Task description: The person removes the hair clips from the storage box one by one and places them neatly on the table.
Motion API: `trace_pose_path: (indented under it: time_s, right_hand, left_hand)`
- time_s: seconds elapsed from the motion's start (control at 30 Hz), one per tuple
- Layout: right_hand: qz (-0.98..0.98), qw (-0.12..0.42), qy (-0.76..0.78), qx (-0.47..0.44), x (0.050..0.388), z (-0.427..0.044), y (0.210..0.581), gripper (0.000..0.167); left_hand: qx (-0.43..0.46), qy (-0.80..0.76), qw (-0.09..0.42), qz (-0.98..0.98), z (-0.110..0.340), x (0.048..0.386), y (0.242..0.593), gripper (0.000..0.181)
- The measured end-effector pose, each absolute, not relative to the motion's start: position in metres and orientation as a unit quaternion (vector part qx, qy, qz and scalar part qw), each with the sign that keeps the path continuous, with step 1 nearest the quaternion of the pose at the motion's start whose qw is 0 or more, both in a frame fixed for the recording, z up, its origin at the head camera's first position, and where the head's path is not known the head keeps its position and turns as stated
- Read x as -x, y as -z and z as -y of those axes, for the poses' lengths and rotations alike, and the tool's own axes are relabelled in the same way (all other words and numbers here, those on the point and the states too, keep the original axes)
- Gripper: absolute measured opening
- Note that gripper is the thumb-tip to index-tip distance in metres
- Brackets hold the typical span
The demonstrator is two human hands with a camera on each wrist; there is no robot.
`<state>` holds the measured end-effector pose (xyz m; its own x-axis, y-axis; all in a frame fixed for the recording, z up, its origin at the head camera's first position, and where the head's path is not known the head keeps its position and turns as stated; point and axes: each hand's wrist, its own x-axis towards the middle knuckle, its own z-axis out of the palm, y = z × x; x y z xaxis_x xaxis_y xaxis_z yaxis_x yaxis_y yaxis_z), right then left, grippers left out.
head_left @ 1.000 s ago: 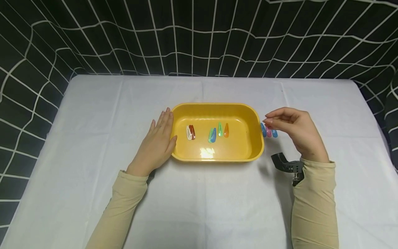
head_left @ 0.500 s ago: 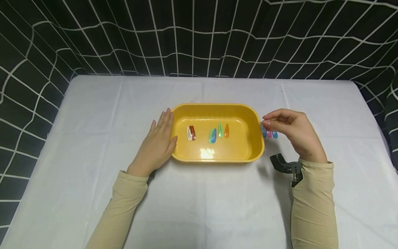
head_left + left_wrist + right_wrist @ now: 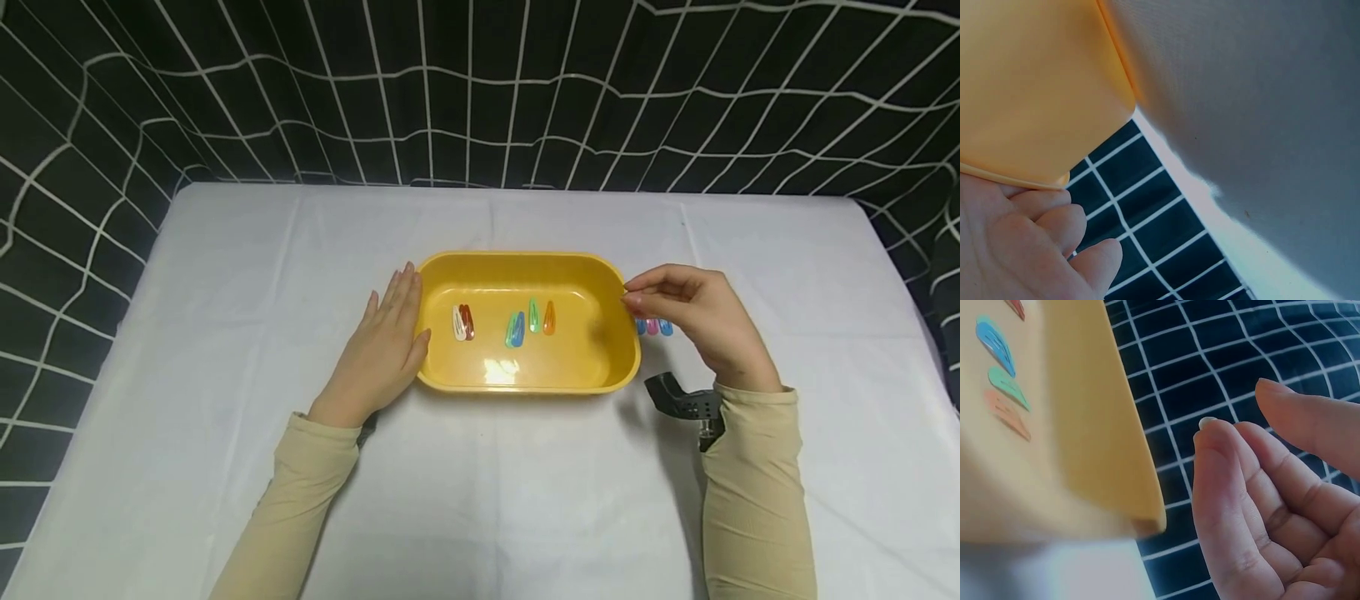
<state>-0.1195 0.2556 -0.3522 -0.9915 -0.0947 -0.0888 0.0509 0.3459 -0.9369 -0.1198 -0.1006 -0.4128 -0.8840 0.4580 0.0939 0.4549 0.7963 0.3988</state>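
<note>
A yellow tray stands mid-table with several snap hair clips in it. White and dark red clips lie at left. A green and a blue clip overlap at the middle, near another green clip and an orange clip. My left hand rests flat, fingers straight, along the tray's left side. At the right rim hovers my right hand, thumb and forefinger near each other; the right wrist view shows a gap between them holding nothing. Under it, a pink clip lies between two blue clips.
White cloth covers the table. Dark curtain with white netting rises behind the far edge and at both sides. A black wrist-camera mount sticks out from the right sleeve, just over the table.
My right hand has shifted slightly left, from above the loose clips to the tray's right rim. The left hand, the tray and the clips stay put; the head view has shifted a little.
</note>
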Motion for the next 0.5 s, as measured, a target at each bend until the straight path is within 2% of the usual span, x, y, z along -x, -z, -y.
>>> trace_pose_path:
  time_s: [0.3, 0.5]
  right_hand:
    - [-0.821, 0.091, 0.563, -0.007, 0.129, -0.234, 0.353, 0.029]
    - [-0.835, 0.14, 0.532, 0.008, 0.138, -0.22, 0.348, 0.031]
  left_hand:
    - [-0.24, -0.205, 0.006, -0.949, 0.099, 0.12, 0.413, 0.063]
    - [-0.238, -0.205, 0.005, -0.949, 0.1, 0.12, 0.413, 0.063]
